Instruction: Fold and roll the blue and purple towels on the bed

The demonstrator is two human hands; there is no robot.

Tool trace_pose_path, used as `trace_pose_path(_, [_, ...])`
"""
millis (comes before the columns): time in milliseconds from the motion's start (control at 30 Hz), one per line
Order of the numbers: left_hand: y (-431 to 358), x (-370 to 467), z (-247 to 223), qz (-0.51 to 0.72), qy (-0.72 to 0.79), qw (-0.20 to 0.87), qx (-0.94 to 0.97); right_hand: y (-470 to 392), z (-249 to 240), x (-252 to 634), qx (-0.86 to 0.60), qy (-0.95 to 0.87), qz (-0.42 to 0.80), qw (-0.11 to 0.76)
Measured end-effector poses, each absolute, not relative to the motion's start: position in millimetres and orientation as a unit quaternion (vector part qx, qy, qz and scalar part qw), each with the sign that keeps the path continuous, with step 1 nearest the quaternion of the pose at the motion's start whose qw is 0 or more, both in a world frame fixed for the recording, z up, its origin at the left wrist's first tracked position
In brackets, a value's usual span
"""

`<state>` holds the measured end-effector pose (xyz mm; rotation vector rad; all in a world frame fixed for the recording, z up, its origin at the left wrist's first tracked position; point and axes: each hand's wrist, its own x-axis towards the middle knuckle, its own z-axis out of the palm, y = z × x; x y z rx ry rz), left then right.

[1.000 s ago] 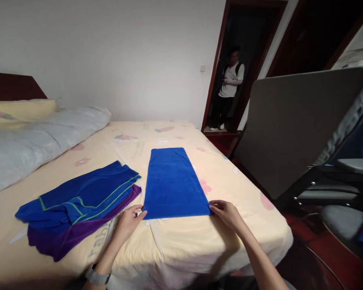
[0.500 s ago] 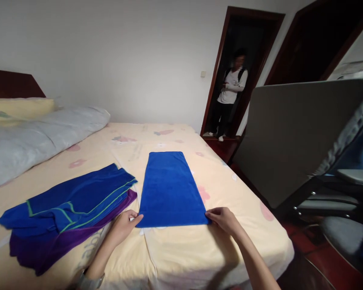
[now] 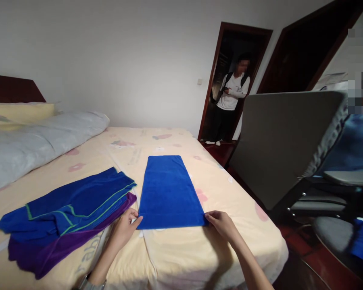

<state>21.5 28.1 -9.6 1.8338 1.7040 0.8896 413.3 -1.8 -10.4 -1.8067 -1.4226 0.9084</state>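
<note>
A blue cloth (image 3: 169, 189) lies flat as a long rectangle on the patterned bed sheet. My left hand (image 3: 128, 226) pinches its near left corner, and my right hand (image 3: 220, 223) pinches the near right corner. To the left, a loose stack holds a blue cloth with green edging (image 3: 78, 193) on top of a purple cloth (image 3: 48, 257). A watch (image 3: 92, 284) is on my left wrist.
A grey rolled bedding piece (image 3: 48, 137) and a yellow pillow (image 3: 21, 110) lie at the back left of the bed (image 3: 248, 245). One person (image 3: 230, 96) stands in the doorway; another (image 3: 351, 141), partly visible, is at the right behind a grey panel (image 3: 284, 137).
The view has shifted slightly, bringing more of the person at the right into sight. Both hands keep their pinch on the cloth's near corners. The person in the doorway has changed posture a little.
</note>
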Motion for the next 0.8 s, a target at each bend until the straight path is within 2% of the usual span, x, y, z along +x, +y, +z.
trace_pose_path(133, [27,24,-7,0.351,0.61,0.31,0.64,2,-22,413,-0.666,-0.523,0.378,0.375])
trace_pose_path(267, [30,22,-13,0.37,0.604,0.333,0.623,7,-33,411,-0.646,-0.471,0.415,0.434])
trace_pose_path(467, [33,18,-13,0.375,0.589,0.361,0.618,7,-26,411,-0.619,-0.444,0.459,0.457])
trace_pose_path(633, [18,16,3,0.343,0.576,0.39,0.631,-7,-12,420,-0.61,-0.492,0.445,0.433])
trace_pose_path(800, [-3,15,3,0.259,0.597,0.381,0.657,-28,-9,420,-0.638,-0.57,0.39,0.34])
